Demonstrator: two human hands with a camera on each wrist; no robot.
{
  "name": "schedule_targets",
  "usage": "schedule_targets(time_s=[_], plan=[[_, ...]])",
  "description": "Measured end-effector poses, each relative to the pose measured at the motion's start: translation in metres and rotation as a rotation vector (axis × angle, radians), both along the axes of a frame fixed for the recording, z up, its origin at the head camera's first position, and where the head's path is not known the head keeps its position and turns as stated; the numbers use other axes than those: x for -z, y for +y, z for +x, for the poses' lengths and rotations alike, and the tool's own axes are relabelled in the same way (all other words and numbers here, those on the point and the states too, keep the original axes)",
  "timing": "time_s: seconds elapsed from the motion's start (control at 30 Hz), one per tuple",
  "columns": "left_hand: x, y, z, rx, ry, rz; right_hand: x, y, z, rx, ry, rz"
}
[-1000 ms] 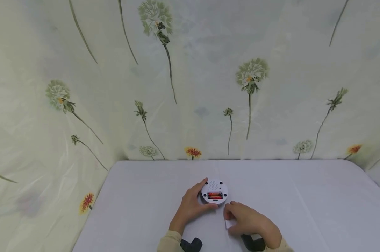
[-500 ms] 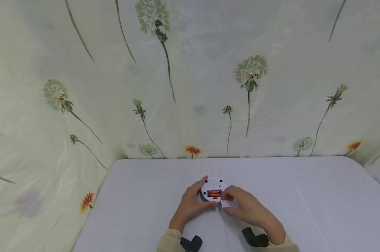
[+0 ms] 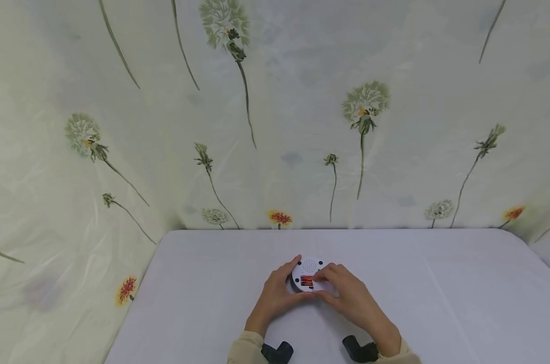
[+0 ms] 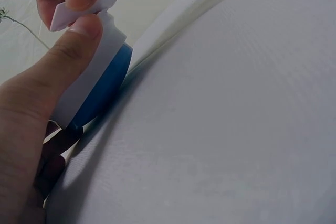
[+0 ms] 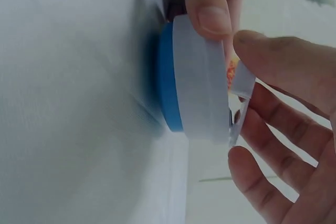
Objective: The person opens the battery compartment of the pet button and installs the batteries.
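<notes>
A round white device (image 3: 308, 265) with a blue underside lies at the middle of the table, its side with small holes and dark feet facing up. Red batteries (image 3: 306, 281) show in its battery compartment. My left hand (image 3: 277, 294) grips the device's rim, thumb on the near side and fingers round the far left. My right hand (image 3: 351, 299) pinches a small white battery cover (image 5: 243, 80) over the compartment's right part. In the right wrist view, the cover stands tilted above the device's face. The left wrist view shows the blue part (image 4: 107, 87) close to the tablecloth.
A white cloth covers the table (image 3: 211, 283). Behind it hangs a pale curtain (image 3: 293, 111) printed with dandelions and orange flowers. Black wrist mounts (image 3: 277, 352) sit at both sleeves.
My right hand has moved up and left with the battery cover, from beside the device to over its battery compartment. My left hand keeps its grip on the device.
</notes>
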State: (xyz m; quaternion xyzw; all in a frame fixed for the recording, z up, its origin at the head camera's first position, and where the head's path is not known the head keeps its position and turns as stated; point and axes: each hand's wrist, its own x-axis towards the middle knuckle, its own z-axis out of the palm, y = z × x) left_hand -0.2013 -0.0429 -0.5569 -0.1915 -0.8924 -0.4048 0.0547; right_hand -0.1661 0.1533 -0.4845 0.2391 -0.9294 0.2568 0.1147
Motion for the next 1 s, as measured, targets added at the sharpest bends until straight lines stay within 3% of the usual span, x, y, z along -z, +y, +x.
schedule_targets(time_s=[0.33,0.67,1.0], plan=[[-0.002,0.000,0.000,0.019,0.003,0.007,0.005,-0.009,0.000,0.016,0.039,-0.007],[-0.004,0.000,0.002,-0.004,-0.033,-0.011,0.010,-0.013,0.000,0.038,0.053,0.002],[-0.005,0.001,0.001,-0.020,-0.054,0.002,0.009,-0.002,-0.004,-0.079,0.090,0.000]])
